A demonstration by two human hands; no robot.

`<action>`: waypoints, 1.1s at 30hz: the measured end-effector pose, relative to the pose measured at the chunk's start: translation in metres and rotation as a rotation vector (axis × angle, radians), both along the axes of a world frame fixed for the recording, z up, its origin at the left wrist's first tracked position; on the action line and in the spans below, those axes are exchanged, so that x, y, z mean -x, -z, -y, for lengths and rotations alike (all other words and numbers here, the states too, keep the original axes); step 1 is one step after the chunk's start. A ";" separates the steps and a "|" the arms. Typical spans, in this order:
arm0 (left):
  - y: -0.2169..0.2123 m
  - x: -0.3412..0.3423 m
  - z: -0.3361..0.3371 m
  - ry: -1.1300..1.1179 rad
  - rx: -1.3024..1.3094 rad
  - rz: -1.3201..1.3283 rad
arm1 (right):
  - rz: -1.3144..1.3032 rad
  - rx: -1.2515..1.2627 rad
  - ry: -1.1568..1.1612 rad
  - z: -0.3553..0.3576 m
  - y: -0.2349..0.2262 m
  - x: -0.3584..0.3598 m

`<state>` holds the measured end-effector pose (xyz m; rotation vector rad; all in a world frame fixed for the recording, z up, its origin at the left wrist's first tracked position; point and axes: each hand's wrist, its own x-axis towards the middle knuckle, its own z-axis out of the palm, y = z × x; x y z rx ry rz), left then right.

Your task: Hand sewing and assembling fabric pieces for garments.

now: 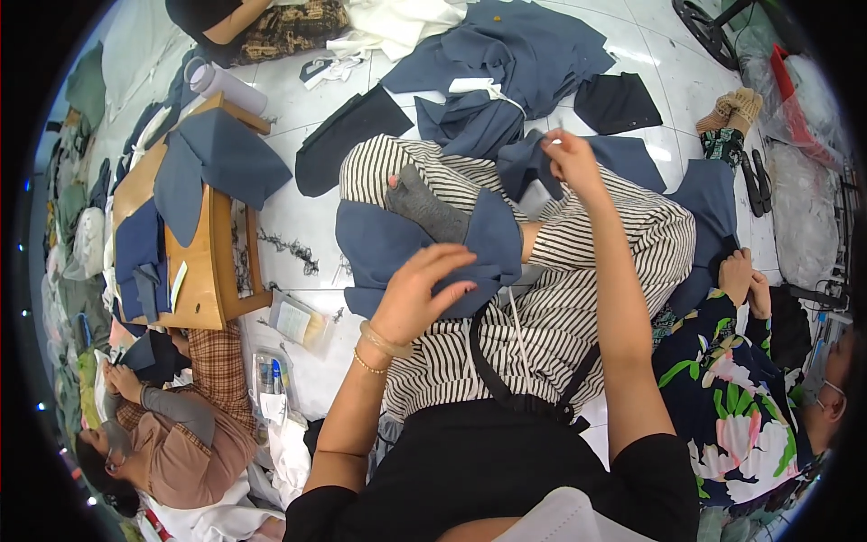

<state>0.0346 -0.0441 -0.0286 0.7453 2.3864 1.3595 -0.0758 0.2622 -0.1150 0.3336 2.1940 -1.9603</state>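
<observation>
I sit on the floor with striped trousers and a grey sock (423, 203). A blue fabric piece (397, 248) lies across my lap. My left hand (417, 291) rests on its near edge, fingers curled on the cloth. My right hand (569, 155) is raised further out and pinches another part of the blue fabric (524, 163) between its fingertips. More blue cut pieces (515, 45) lie on the white tiled floor beyond my knees.
A low wooden table (212, 262) with blue pieces stands at left. Black fabric pieces (348, 135) lie on the tiles. A person in a checked top (181, 425) sits lower left, one in a floral dress (722, 388) at right, another at top. Small plastic packets (293, 321) lie near my left knee.
</observation>
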 end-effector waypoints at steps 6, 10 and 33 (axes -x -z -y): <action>-0.005 0.046 -0.046 -0.382 -0.241 -0.266 | 0.001 0.499 0.035 0.022 -0.114 -0.022; -0.010 0.062 -0.051 -0.285 -0.384 -0.146 | 0.029 0.662 0.024 0.033 -0.141 -0.031; 0.045 0.000 0.117 -0.921 -0.605 0.563 | -0.333 -0.173 -0.333 0.148 -0.046 -0.075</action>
